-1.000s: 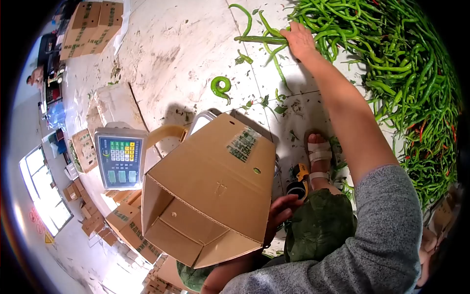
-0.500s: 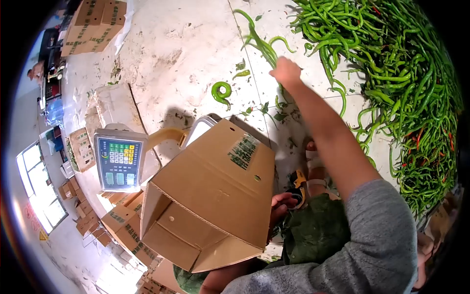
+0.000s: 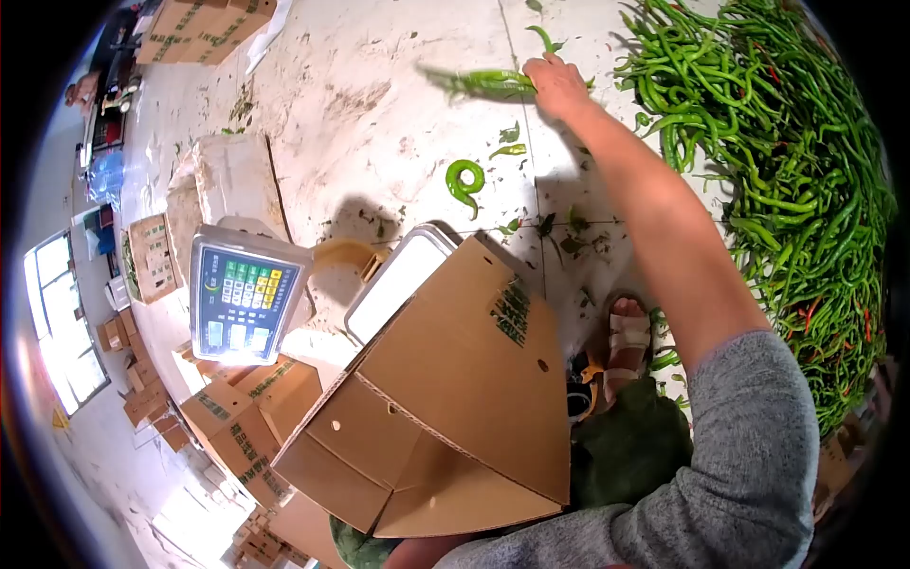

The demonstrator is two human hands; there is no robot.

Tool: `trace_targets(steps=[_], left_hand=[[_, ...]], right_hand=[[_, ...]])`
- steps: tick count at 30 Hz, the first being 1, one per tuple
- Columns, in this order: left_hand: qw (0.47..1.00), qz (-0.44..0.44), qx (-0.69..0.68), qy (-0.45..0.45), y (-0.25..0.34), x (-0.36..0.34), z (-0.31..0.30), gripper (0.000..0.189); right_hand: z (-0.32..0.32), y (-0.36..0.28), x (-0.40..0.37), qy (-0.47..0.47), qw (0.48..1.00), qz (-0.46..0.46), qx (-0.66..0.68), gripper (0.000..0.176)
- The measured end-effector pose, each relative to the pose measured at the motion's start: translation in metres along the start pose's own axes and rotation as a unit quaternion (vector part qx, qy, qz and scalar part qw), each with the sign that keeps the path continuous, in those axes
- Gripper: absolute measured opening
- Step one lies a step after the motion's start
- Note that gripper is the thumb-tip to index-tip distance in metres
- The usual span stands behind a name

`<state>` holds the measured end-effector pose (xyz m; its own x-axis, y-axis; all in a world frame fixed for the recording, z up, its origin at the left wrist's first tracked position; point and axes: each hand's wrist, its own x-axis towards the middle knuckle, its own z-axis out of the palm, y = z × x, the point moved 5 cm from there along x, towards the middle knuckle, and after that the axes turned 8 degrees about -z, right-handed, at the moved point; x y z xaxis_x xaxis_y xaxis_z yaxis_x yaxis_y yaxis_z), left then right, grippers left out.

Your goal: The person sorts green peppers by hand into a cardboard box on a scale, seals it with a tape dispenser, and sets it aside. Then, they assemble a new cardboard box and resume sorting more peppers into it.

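My right hand (image 3: 557,87) reaches out over the pale floor, closed around a small bunch of long green chili peppers (image 3: 495,82). Their far ends point left and are smeared by motion. Below it, a curled green chili pepper (image 3: 464,183) lies on the floor. A brown cardboard box (image 3: 455,379) stands tilted in front of my body, its open flaps towards me. The box hides my left hand; only part of that arm shows at the bottom edge.
A scale with a keypad display (image 3: 248,296) and a metal platform (image 3: 403,280) stands beside the box. A large heap of green chili peppers (image 3: 806,190) covers the right side. Stacked cardboard boxes (image 3: 232,427) are at lower left. A sandaled foot (image 3: 626,337) is right of the box.
My right hand has moved slightly up, and the chili peppers have swung to point left. The box's open end has shifted and turned. My left hand's fingers, visible beside the box before, are now hidden.
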<state>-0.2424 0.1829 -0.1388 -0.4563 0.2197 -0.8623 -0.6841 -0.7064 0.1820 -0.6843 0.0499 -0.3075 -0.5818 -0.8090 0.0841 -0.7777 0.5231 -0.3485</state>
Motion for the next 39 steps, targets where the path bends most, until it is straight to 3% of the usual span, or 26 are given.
trace_targets(steps=[1, 5, 6, 9, 11, 12, 13, 14, 15, 20, 23, 25, 27, 28, 29, 31, 33, 36, 38, 39], left_hand=[[1.0, 0.0, -0.002, 0.0, 0.001, -0.001, -0.001, 0.041], [1.0, 0.002, -0.018, -0.002, -0.002, -0.001, -0.005, 0.041], [1.0, 0.001, -0.02, -0.005, -0.003, -0.001, -0.006, 0.041], [1.0, 0.0, -0.02, -0.002, -0.006, -0.002, -0.007, 0.041], [1.0, 0.0, -0.016, 0.0, -0.007, -0.003, -0.007, 0.041], [1.0, 0.0, -0.014, 0.0, -0.008, -0.005, -0.006, 0.041], [1.0, -0.001, -0.014, 0.0, -0.008, -0.006, -0.006, 0.041], [1.0, 0.001, -0.012, 0.002, -0.008, -0.008, -0.005, 0.041], [1.0, 0.001, -0.011, 0.002, -0.009, -0.011, -0.004, 0.042], [1.0, 0.004, -0.012, 0.012, -0.014, -0.022, -0.005, 0.042], [1.0, 0.005, -0.017, 0.015, -0.016, -0.026, -0.006, 0.042], [1.0, 0.005, -0.018, 0.018, -0.018, -0.029, -0.006, 0.042], [1.0, 0.008, -0.017, 0.019, -0.019, -0.032, -0.006, 0.042], [1.0, 0.012, -0.016, 0.022, -0.019, -0.033, -0.007, 0.042], [1.0, 0.015, -0.014, 0.021, -0.018, -0.035, -0.007, 0.042], [0.999, 0.025, -0.004, 0.024, -0.018, -0.037, -0.009, 0.042], [0.999, 0.034, 0.004, 0.027, -0.019, -0.038, -0.01, 0.042], [0.998, 0.047, 0.023, 0.037, -0.022, -0.042, -0.008, 0.042], [0.997, 0.049, 0.055, 0.034, -0.021, -0.05, -0.002, 0.042], [0.996, 0.053, 0.072, 0.03, -0.024, -0.054, 0.002, 0.042]], right_hand=[[0.016, 0.004, -0.002, 0.01, 0.995, -0.076, -0.057, 0.027], [0.026, -0.004, -0.033, -0.079, 0.987, -0.115, -0.08, 0.018], [0.029, -0.002, -0.04, -0.064, 0.986, -0.13, -0.081, 0.013], [0.025, -0.011, -0.044, -0.066, 0.996, -0.054, 0.032, 0.014], [0.002, -0.058, -0.035, -0.2, 0.964, 0.08, 0.157, 0.029], [0.01, -0.072, -0.03, -0.168, 0.957, 0.04, 0.235, 0.043], [0.004, -0.096, -0.025, -0.211, 0.935, 0.034, 0.284, 0.052], [0.003, -0.117, -0.021, -0.208, 0.93, 0.021, 0.303, 0.046], [0.005, -0.135, -0.016, -0.21, 0.938, -0.049, 0.271, 0.038], [0.074, -0.161, -0.017, -0.243, 0.958, -0.137, 0.063, 0.029], [0.081, -0.153, -0.036, -0.206, 0.973, -0.063, 0.081, 0.02], [0.08, -0.14, -0.05, -0.165, 0.98, -0.049, 0.101, 0.026], [0.073, -0.129, -0.063, -0.16, 0.98, -0.041, 0.112, 0.026], [0.072, -0.118, -0.069, -0.2, 0.968, 0.013, 0.148, 0.028], [0.064, -0.11, -0.076, -0.237, 0.952, 0.068, 0.182, 0.03], [0.036, -0.096, -0.09, -0.187, 0.935, 0.136, 0.268, 0.038], [-0.016, -0.095, -0.091, -0.045, 0.931, 0.165, 0.321, 0.038], [-0.171, -0.142, -0.078, 0.14, 0.906, -0.028, 0.399, 0.032], [-0.276, -0.201, -0.088, 0.155, 0.91, -0.129, 0.362, 0.025], [-0.305, -0.236, -0.089, 0.159, 0.901, -0.234, 0.328, 0.022]])
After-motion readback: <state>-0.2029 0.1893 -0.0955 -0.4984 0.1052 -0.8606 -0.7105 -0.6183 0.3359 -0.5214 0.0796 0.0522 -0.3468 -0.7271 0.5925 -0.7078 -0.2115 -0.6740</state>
